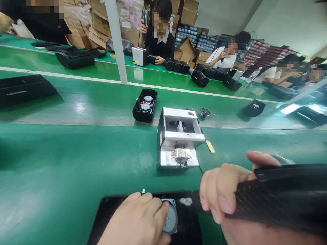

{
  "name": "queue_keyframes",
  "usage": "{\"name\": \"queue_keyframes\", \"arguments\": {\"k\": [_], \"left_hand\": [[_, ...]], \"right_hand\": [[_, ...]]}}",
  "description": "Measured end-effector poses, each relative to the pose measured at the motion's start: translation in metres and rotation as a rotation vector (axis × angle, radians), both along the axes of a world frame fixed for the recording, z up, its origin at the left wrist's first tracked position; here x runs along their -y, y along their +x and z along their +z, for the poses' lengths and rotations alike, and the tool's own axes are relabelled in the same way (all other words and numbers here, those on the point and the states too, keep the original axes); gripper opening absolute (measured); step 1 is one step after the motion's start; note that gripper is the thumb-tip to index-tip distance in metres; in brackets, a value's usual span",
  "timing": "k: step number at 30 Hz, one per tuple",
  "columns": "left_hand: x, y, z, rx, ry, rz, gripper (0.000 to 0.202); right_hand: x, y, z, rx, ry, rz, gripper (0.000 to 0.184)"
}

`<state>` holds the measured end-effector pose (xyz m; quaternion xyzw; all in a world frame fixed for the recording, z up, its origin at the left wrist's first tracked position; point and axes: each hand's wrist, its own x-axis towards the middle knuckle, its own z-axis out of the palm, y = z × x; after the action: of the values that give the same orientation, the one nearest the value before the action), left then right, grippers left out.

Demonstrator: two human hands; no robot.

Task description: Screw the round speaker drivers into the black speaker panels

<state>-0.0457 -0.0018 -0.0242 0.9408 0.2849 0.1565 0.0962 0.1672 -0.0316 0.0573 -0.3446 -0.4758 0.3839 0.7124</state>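
Note:
A black speaker housing (187, 224) lies at the bottom middle of the head view, its near part cut off by the frame. In it sits a round grey speaker driver (172, 219). My left hand (139, 217) has its fingers curled closed against the driver's left side and covers part of it. Behind those knuckles a small white connector (143, 191) sticks out. My right hand (222, 190) is wrapped around a thick black electric screwdriver (278, 197), held slanting from the right. Its front end points at the housing's right side; the very tip is hard to make out.
A white-and-black screw feeder (182, 136) stands ahead on the green bench (122, 153). Beyond it lie an open housing with two drivers (144, 105), a coiled cable (204, 113) and a yellow strip (211, 147). Several co-workers sit across the conveyor (102, 98), near black speakers (200, 78).

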Motion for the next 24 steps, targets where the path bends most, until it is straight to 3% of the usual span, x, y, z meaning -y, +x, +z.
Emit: {"name": "queue_keyframes", "arguments": {"k": [5, 10, 15, 24], "left_hand": [[0.001, 0.001, 0.003, 0.010, 0.001, -0.009, 0.031], [-0.001, 0.003, 0.007, 0.007, 0.010, -0.034, 0.025], [-0.004, 0.006, 0.009, -0.001, 0.008, -0.014, 0.026], [-0.002, 0.004, 0.003, 0.025, 0.036, -0.009, 0.026]], "right_hand": [[-0.003, 0.009, -0.007, -0.084, -0.010, 0.046, 0.045], [0.000, 0.014, -0.016, -0.129, -0.080, 0.112, 0.067], [-0.001, 0.008, -0.016, -0.110, -0.159, 0.050, 0.037], [-0.003, 0.006, -0.015, -0.098, -0.179, 0.043, 0.035]]}}
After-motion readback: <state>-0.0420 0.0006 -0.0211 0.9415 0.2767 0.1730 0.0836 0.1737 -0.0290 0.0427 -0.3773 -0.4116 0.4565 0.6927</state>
